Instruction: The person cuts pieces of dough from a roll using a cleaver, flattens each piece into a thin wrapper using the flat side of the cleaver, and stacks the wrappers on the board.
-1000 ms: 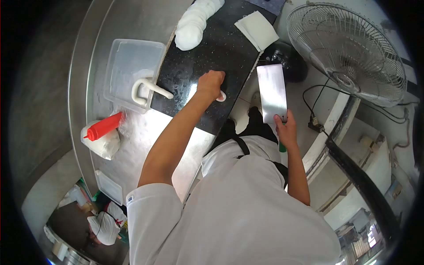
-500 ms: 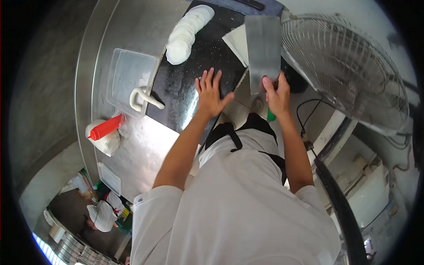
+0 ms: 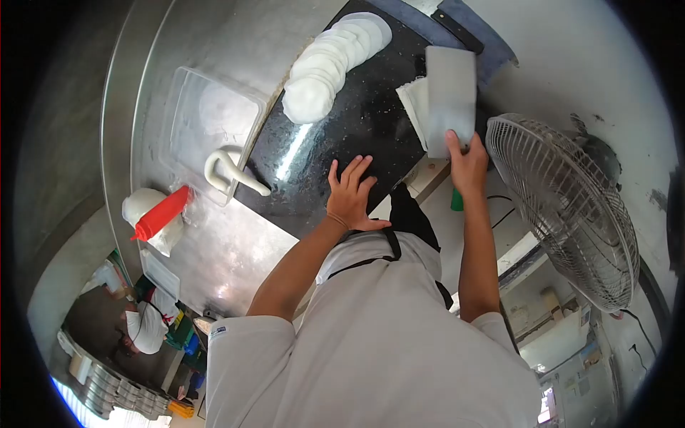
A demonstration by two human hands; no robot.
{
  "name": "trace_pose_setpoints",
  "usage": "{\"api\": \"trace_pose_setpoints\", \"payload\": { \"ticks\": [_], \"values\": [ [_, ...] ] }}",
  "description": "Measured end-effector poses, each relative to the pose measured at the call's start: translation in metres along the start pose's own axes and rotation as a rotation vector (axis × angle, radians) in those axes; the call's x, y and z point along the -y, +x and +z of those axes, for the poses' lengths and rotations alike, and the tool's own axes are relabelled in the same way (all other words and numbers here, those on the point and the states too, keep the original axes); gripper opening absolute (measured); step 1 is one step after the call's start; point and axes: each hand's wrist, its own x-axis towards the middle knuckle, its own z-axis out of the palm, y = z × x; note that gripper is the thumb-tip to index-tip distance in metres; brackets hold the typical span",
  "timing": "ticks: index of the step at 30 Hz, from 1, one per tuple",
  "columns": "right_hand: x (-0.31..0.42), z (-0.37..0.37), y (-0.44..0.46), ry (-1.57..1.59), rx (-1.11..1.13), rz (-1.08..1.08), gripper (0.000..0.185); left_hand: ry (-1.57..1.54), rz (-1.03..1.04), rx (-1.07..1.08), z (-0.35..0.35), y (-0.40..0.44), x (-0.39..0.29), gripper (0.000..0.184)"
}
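My right hand [image 3: 469,167] is closed around a cleaver [image 3: 451,93], its wide rectangular blade pointing away from me, the thumb along the blade's base. A folded white cloth [image 3: 414,107] lies on the board partly behind the blade. My left hand [image 3: 349,196] is open, fingers spread over the near part of the black board [image 3: 371,107]; whether the palm presses on it I cannot tell. An overlapping row of thin white dough rounds [image 3: 325,68] lies on the board's far left. A bent rope of white dough [image 3: 232,173] straddles the board's left edge.
Left of the board are a clear plastic tub [image 3: 214,118] and a red squeeze bottle [image 3: 163,212] against a white bag. A wire-cage fan [image 3: 564,207] stands close to my right arm. Another dark-handled blade [image 3: 460,28] lies at the far end. Another person [image 3: 148,328] is at lower left.
My right hand and the cleaver have shifted slightly right. My left hand has drawn back toward my body, staying open. The camera view has turned, so the fan appears lower.
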Motion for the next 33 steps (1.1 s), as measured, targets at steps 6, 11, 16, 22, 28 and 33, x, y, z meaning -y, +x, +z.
{"api": "trace_pose_setpoints", "payload": {
  "ticks": [6, 11, 16, 22, 28, 33],
  "values": [
    [-0.039, 0.021, -0.027, -0.143, 0.035, 0.083, 0.048, -0.071, 0.072, 0.020, 0.000, -0.002, 0.002, 0.091],
    [-0.027, 0.026, -0.032, -0.112, -0.107, -0.025, 0.052, -0.136, 0.124, -0.036, 0.001, -0.004, 0.004, 0.090],
    [-0.002, 0.012, -0.081, -0.184, -0.109, 0.058, 0.055, -0.173, 0.238, -0.149, -0.002, 0.010, 0.012, 0.086],
    [-0.018, -0.013, -0.250, 0.043, -0.188, 0.389, 0.051, -0.977, -0.203, -0.406, -0.027, 0.053, 0.001, 0.075],
    [-0.068, 0.008, -0.340, 0.129, -0.151, 0.519, 0.049, 0.054, 0.202, -0.108, -0.007, -0.025, -0.001, 0.072],
    [-0.076, 0.026, -0.321, -0.017, 0.021, 0.197, 0.049, -0.917, -0.289, -0.518, -0.008, 0.019, 0.011, 0.062]
  ]
}}
